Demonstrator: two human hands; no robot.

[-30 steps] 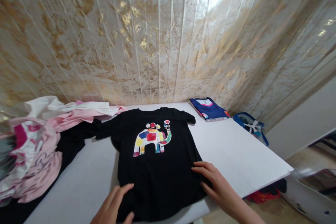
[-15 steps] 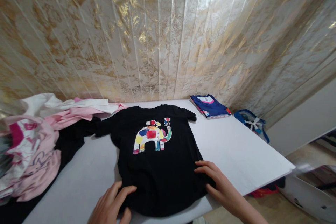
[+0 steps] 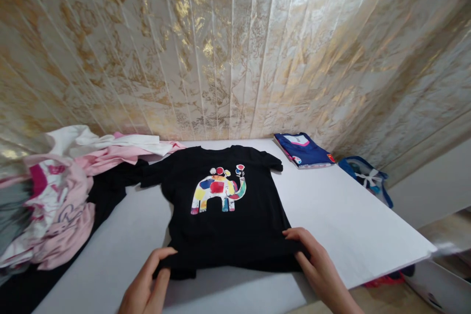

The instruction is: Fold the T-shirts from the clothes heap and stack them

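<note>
A black T-shirt (image 3: 235,230) with a many-coloured elephant print lies face up on the white table (image 3: 349,225), collar towards the wall. My left hand (image 3: 145,284) curls round the hem's left corner. My right hand (image 3: 318,267) grips the hem's right corner, fingers bent over the cloth. The bottom edge is raised a little off the table between the two hands.
A heap of pink, white and black clothes (image 3: 55,196) fills the table's left side. A folded dark blue garment (image 3: 303,149) lies at the back right by the gold-patterned wall. A blue bag (image 3: 366,176) sits past the table's right edge.
Both hands went from lying flat on the shirt's lower part to gripping its hem corners. The hem has come up and away from the table's near edge.
</note>
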